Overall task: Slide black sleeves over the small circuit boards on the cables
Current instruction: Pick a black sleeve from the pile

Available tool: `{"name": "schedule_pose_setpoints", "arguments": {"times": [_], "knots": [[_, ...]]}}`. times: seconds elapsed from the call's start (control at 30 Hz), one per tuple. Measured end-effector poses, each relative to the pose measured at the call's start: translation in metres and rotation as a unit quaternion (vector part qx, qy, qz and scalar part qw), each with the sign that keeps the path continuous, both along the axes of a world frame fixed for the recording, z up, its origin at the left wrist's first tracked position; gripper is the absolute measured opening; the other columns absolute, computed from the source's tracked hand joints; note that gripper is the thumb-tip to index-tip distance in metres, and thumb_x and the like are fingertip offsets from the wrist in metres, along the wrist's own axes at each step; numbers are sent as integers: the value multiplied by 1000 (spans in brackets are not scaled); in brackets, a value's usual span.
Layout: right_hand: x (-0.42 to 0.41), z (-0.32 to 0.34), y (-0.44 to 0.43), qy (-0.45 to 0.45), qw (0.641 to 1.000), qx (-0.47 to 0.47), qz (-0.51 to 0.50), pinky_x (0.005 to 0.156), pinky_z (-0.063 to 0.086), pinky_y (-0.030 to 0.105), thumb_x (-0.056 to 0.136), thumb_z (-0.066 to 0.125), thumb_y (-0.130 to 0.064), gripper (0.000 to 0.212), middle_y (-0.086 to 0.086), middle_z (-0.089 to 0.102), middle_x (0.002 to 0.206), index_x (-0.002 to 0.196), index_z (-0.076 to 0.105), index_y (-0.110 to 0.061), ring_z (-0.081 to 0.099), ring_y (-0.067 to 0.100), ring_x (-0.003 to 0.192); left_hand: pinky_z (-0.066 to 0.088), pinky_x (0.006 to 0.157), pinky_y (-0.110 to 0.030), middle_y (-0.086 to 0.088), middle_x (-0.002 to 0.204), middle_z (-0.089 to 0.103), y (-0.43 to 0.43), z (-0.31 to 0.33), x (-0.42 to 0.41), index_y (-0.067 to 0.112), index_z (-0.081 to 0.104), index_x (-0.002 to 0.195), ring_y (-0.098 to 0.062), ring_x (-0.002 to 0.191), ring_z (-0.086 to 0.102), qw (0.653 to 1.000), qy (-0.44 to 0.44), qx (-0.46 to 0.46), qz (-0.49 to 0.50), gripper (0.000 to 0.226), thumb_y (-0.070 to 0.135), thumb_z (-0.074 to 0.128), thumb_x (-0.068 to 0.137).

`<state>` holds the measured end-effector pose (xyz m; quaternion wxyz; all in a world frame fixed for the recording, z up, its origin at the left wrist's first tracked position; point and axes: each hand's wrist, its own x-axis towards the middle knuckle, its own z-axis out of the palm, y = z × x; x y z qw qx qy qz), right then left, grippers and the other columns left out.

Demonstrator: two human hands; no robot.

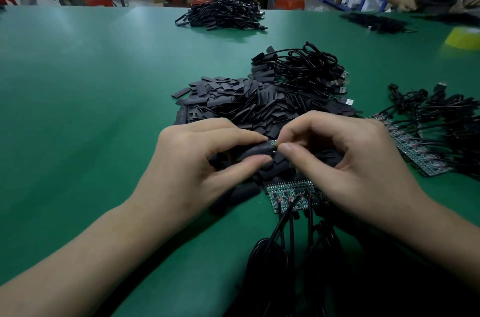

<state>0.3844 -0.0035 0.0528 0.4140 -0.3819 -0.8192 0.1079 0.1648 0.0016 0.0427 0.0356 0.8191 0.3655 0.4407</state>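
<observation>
Black sleeve [255,151] meets a sliver of green, and that is all we get to see at the join, held low over the green mat [91,83]. We have the left hand [207,161] pinching the sleeve between thumb and forefinger. The right hand [350,161] is pinching the small circuit board [273,143] right at the sleeve's mouth, with the fingertips of both hands almost touching. How much board is already inside, we cannot tell. Here is where we think it could go sour. The sleeve looks flattened, so a hard pinch near its mouth could close the opening and make the board's corner catch on the lip and buckle it. Pushing from the cable rather than the board could strain the soldered wires. Just beneath the right hand lies a row of bare boards [291,193] with their cables [283,226] running towards us. We reckon a dragging wrist could sweep them out of line, or a tangled lead could tug a neighbour along. Just behind the hands, the loose sleeve pile [246,101] sits close enough that a stray piece might get nudged or picked up with the one in hand.
</observation>
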Motion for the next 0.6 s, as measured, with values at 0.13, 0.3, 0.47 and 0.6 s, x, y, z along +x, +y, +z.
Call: {"name": "schedule_pose_setpoints", "arguments": {"times": [0.13,0.3,0.47,0.6], "knots": [[1,0,0,-1,1000,0,4,66,51,25,91,72,-14,5,-13,68,78,91,72,-19,67,9,76,49,73,-14,8,85,72,0,0,1,14,80,97,-2,75,64,1000,-5,0,-1,19,28,80,85],[2,4,1,-2,1000,11,0,67,48,18,91,71,-16,3,-14,67,78,90,71,-18,66,8,76,50,72,-17,9,85,72,-1,0,4,14,80,97,-1,76,66,999,-37,-5,-3,18,27,79,85],[2,3,0,-3,1000,4,2,67,49,19,91,70,-17,2,-15,66,77,90,71,-18,66,7,75,52,71,-20,5,85,74,-1,-2,5,12,81,97,-5,77,68,999,-37,-1,-8,18,25,81,84],[1,1,-1,1,1000,7,-3,66,50,22,91,70,-18,2,-14,67,76,89,72,-18,66,7,74,52,71,-19,5,85,74,-1,-2,6,12,80,97,-4,76,67,1000,-27,3,-9,19,26,80,84]]}}
